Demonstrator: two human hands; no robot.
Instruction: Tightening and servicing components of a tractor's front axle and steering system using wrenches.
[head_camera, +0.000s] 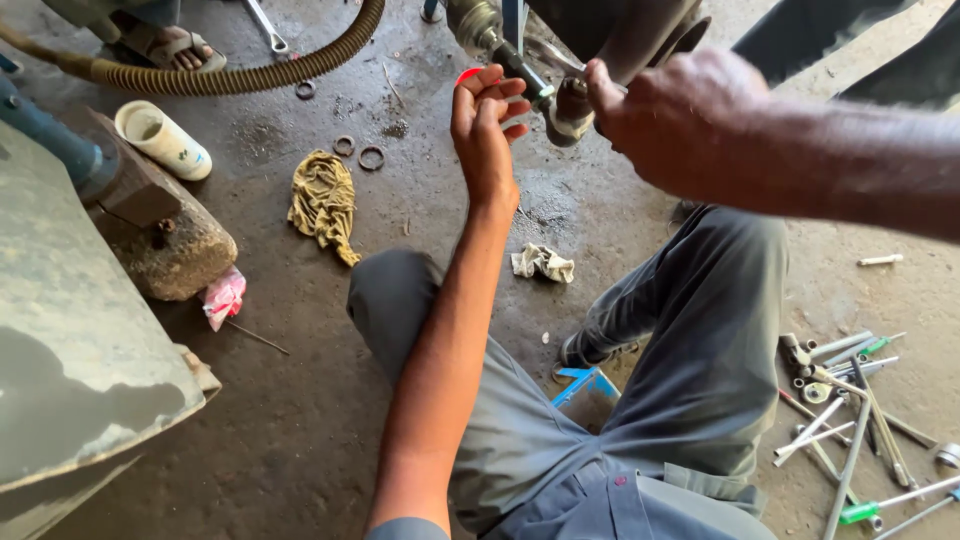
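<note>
Down on the floor: oil-stained concrete floor (300, 420), with the person's grey trouser legs stretched out across it.
Top left: ribbed hose (250, 75) curves past a sandalled foot (170, 45) belonging to someone else; a spanner (266, 28) lies just beyond.
Left edge: white plastic pot (160, 138) on its side beside a blue pipe and a rough stone block (175, 250), with a pink scrap (224, 297) at the block's foot.
Middle ground: yellow rag (325, 200) crumpled on the concrete, two small rings (358, 152) just above it, a white rag (542, 263) between the knees.
Lower right: heap of tools (850, 420), wrenches and green-handled screwdrivers, lying well apart from both hands.
Overhead: metal fitting (520, 60) hangs from dark machinery at the top of the view, partly hidden behind the hands.
Left hand (485, 130): raised up on a long bare forearm, palm turned inward, fingers (505, 95) curled loosely and slightly apart, their tips just at the fitting; something red peeks out behind them, too little showing to name.
Right hand (680, 120): comes in from the right, back of the hand to the camera, fingers closed around a metal wrench (555, 58) set on the fitting.
In the way: right hand covers much of the joint below the fitting.
</note>
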